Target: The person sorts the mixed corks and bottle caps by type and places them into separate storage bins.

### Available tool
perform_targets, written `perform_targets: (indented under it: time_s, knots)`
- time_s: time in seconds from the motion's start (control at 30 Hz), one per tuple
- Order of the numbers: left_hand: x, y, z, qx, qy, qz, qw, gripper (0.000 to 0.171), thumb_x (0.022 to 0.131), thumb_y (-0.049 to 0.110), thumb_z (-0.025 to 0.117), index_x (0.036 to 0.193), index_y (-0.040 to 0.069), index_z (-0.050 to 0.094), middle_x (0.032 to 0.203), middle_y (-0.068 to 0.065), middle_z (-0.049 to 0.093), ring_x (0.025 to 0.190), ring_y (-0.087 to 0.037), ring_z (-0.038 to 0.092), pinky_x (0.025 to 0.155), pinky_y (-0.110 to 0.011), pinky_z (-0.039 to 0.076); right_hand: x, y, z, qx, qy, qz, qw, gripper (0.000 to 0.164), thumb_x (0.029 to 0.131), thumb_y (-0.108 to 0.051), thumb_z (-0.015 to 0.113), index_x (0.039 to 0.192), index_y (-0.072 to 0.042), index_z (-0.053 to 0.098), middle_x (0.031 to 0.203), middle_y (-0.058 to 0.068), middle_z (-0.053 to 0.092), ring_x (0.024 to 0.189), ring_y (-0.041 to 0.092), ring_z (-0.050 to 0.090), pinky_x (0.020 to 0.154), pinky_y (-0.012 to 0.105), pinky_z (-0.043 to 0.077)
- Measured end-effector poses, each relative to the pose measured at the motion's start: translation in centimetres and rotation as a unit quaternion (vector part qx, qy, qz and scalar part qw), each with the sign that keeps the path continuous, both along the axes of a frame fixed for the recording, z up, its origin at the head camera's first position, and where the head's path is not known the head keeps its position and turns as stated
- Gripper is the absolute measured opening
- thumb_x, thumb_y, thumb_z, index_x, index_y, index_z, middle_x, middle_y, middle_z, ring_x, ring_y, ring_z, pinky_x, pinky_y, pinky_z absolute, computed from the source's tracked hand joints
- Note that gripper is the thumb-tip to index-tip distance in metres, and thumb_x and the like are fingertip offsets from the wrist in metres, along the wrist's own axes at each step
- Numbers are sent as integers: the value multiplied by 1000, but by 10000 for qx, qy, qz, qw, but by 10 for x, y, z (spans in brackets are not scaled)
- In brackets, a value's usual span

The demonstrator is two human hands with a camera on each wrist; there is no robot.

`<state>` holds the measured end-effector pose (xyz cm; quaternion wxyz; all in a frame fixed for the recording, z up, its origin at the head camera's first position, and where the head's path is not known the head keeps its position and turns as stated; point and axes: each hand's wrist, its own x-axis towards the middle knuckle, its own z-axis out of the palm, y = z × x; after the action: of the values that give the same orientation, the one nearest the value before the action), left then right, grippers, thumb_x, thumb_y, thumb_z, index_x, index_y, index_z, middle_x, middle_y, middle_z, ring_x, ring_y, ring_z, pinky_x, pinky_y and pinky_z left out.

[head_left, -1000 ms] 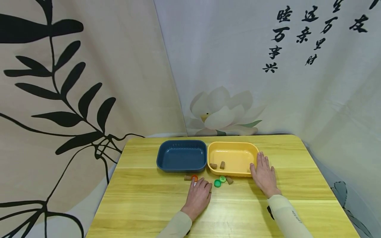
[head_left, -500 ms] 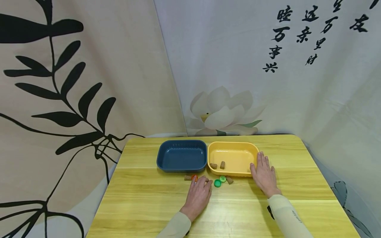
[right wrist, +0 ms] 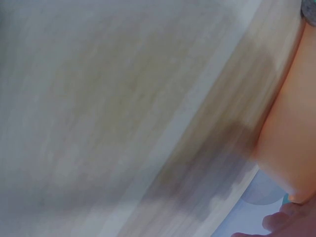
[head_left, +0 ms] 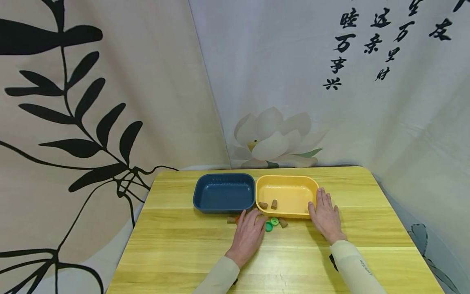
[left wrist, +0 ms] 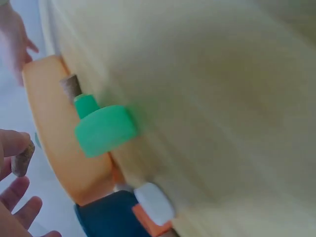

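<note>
A small tapered cork (left wrist: 22,159) is pinched between thumb and finger of my left hand (head_left: 247,240), raised near the front rims of the two trays; the other fingers are spread. My right hand (head_left: 326,220) rests with straight fingers against the right side of the yellow tray (head_left: 290,215), thumb at its front corner. Inside that tray lie two corks (head_left: 274,204). In front of it are two green bottle caps (head_left: 269,227) and another cork (head_left: 283,222). Left of them sit a white cap (left wrist: 155,203), an orange cap (left wrist: 148,220) and one more cork (head_left: 231,219).
A dark blue tray (head_left: 224,211) stands directly left of the yellow one, its inside bare. Both trays are toward the back of the wooden table (head_left: 290,265). Printed cloth curtains (head_left: 169,81) hang behind the table's far edge.
My left hand has moved slightly forward and right from beside the orange cap, up toward the trays. The right hand keeps its place on the yellow tray.
</note>
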<state>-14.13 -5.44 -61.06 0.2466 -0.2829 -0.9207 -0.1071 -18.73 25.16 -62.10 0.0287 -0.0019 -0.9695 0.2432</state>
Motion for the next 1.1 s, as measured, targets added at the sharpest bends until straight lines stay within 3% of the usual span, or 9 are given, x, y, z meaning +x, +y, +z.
perform_targets:
  time_s: [0.2,0.5,0.73,0.87,1.1]
  knots:
    - [-14,16,13,189,-95,-84,9997,27,95,23,78,120,19,72,135,-4,62,134,-25,55,109,-57,45,0,0,0,-6,-24,4,10000,71,112,-36,32,162,7,9,169,27,8,153,52,13,112,79,15]
    - [-38,52,28,455,-915,-55,9948,31,95,23,77,125,19,72,138,-1,60,140,-25,50,112,-53,43,0,1,-1,-8,-20,-14,10000,71,112,-37,31,162,7,9,169,27,9,153,52,13,112,79,15]
    - [-56,68,24,703,-1405,54,9876,31,95,22,77,125,17,72,134,0,62,130,-19,56,110,-48,45,0,0,-2,14,57,-11,10000,72,112,-39,31,162,8,11,169,27,10,153,52,14,111,79,17]
    - [-67,76,19,590,-1631,226,9846,29,95,22,77,124,18,73,130,-1,64,123,-19,60,105,-43,47,0,0,-2,14,21,4,10000,72,112,-39,31,162,9,11,169,27,9,153,52,13,111,79,17]
    - [-80,90,20,239,-2086,437,9767,31,97,30,76,126,23,73,131,1,65,125,-19,59,107,-52,45,-1,-1,-1,27,-25,-6,10000,71,112,-37,33,162,8,11,169,27,10,153,51,12,112,79,16]
